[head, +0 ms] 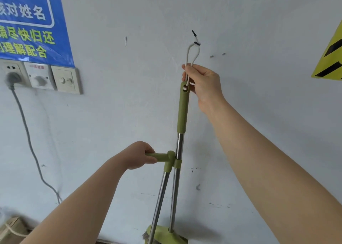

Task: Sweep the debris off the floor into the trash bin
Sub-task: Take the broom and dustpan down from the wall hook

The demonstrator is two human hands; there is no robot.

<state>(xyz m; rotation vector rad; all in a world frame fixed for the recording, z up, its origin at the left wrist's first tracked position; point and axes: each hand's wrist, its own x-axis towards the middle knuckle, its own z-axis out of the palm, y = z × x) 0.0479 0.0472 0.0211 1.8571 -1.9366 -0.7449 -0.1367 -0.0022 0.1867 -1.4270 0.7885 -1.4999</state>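
Cord loop point(187, 56), pinched by the right hand point(201, 82), should be lifted straight off the wall hook point(195, 38), dustpan handle point(161, 157) gripped by the left hand point(138, 155).

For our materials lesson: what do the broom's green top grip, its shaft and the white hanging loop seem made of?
Green top grip: likely moulded plastic, matte, even colour, like the side handle the left hand grips. Shaft: probably polished steel, bright streaked reflections. White hanging loop, pinched by the right hand: a soft cord, bending freely; fibre unclear.
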